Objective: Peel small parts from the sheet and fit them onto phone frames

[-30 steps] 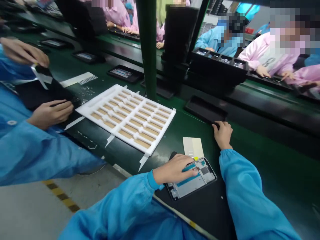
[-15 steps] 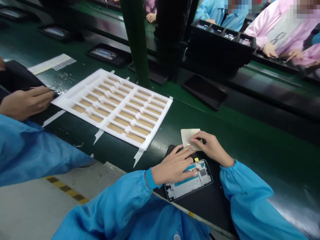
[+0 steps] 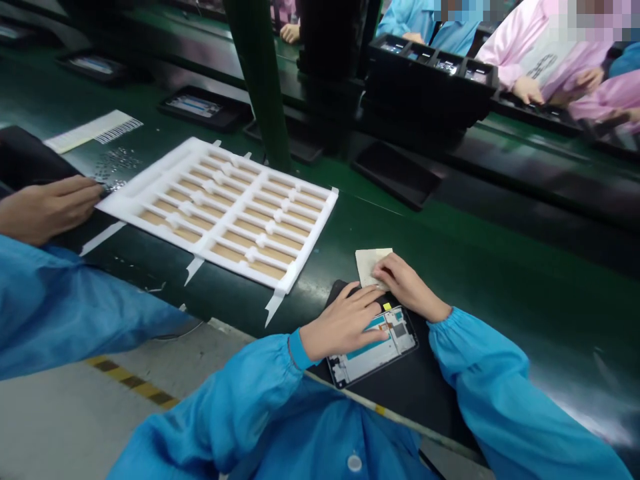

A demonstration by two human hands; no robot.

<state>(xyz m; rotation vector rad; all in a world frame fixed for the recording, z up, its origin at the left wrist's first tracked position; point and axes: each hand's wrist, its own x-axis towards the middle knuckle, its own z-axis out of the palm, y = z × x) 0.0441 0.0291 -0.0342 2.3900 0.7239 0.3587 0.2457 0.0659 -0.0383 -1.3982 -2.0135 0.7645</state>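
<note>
A phone frame (image 3: 370, 357), silver inside with blue strips, an orange flex piece and a yellow tab, lies on a black mat (image 3: 420, 393). My left hand (image 3: 345, 320) rests over its upper left part, fingers stretched out and spread, their tips near a pale paper sheet (image 3: 367, 260). Over that sheet is my right hand (image 3: 407, 283), its thumb and fingers pinched together at the paper's surface. Whatever sits between those fingertips is hidden.
A white foam tray (image 3: 220, 230) with slots is taped to the green bench on the left. Beyond it are a co-worker's hand (image 3: 60, 203) and scattered small parts (image 3: 115, 163). A black tray (image 3: 395, 175), a green post (image 3: 257, 80) and a divided black box (image 3: 425, 87) stand farther back.
My right hand has left the black tray's edge and come to the pale sheet, fingers closing there. That tray sits farther from me. My left hand has stayed on the phone frame.
</note>
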